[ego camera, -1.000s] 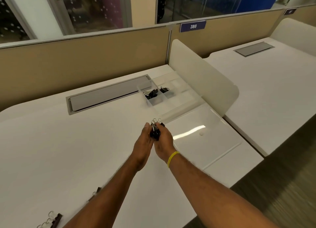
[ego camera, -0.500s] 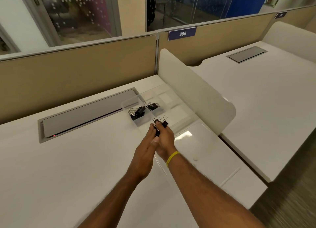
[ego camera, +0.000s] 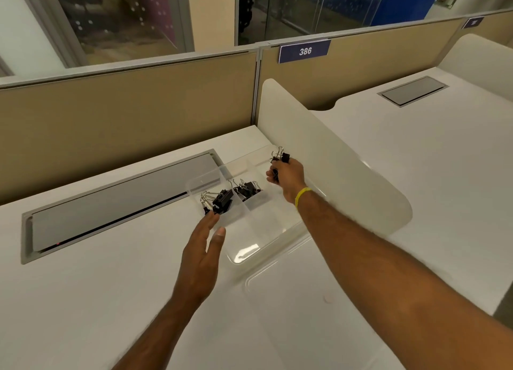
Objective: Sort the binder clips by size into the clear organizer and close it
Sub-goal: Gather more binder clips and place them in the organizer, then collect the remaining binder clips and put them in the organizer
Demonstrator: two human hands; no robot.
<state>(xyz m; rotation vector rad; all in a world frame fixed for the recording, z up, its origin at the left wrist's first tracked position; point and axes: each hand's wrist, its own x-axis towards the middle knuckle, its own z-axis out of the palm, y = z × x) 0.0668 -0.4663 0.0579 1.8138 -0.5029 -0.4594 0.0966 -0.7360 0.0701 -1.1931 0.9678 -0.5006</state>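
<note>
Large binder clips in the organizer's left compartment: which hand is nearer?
Left. The left hand lies with fingertips almost touching the large binder clips; the right hand grips other clips over the organizer, farther right.

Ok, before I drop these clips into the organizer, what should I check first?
1. Grip: the right hand grips the held clips: ok.
2. Access: the clear organizer is open and its lid lies out flat: ok.
3. Aim: the right hand is above the organizer's far right part, but over which compartment: cannot tell.
4. Size match against the left pile and the middle pile: cannot tell.
5. Clearance: the left hand is open at the near left corner, away from the drop spot: ok.
</note>
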